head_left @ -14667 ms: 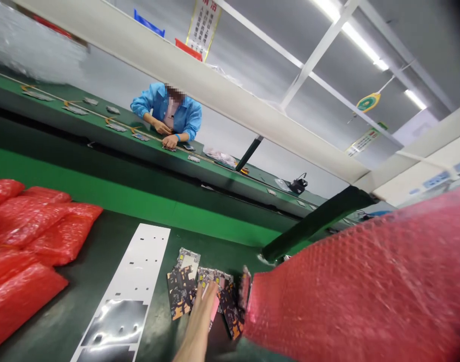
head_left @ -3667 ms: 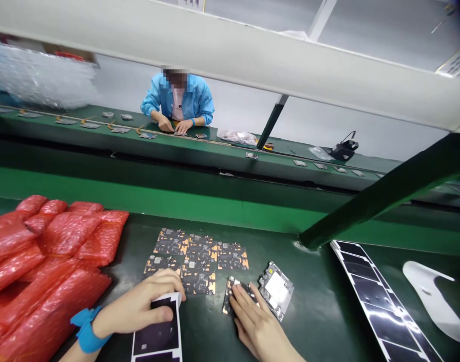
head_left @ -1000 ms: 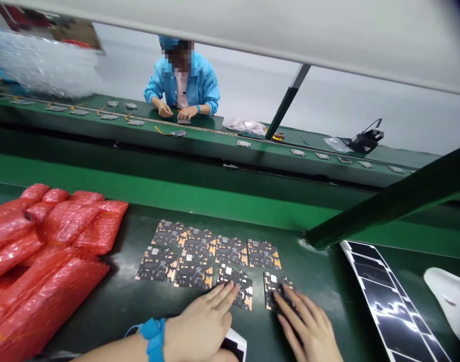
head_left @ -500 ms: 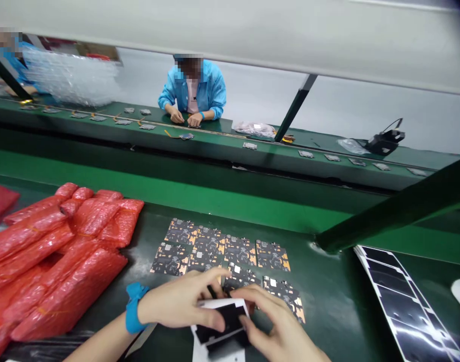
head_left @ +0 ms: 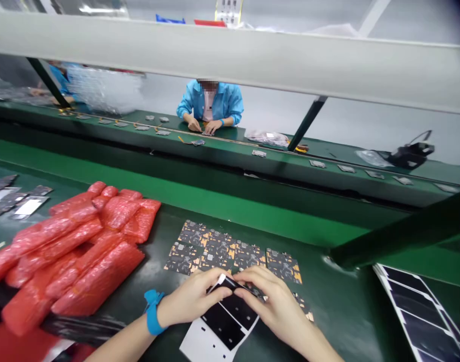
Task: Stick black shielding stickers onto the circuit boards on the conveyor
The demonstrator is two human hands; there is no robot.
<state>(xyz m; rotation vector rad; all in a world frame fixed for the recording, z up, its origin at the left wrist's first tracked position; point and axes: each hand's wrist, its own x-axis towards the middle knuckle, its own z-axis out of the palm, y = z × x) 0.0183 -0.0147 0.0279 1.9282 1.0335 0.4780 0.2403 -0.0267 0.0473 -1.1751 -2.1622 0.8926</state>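
My left hand (head_left: 190,301), with a blue wrist strap, and my right hand (head_left: 275,304) meet at the top edge of a white backing sheet with black stickers (head_left: 224,324). The fingers of both hands are pinched on that edge. Just beyond my hands, several black and orange circuit boards (head_left: 230,251) lie flat in two rows on the dark green bench. My right hand covers part of the nearest row.
Red bubble-wrap bags (head_left: 75,251) are piled at the left. A second sticker sheet (head_left: 422,311) lies at the right under a green brace (head_left: 399,231). Across the conveyor (head_left: 252,166) a person in a blue coat (head_left: 210,105) handles boards. More boards (head_left: 14,193) lie far left.
One second ago both hands lay flat on the nearest boards. They then came together on the sticker sheet and now pinch its top edge. The view has shifted left.
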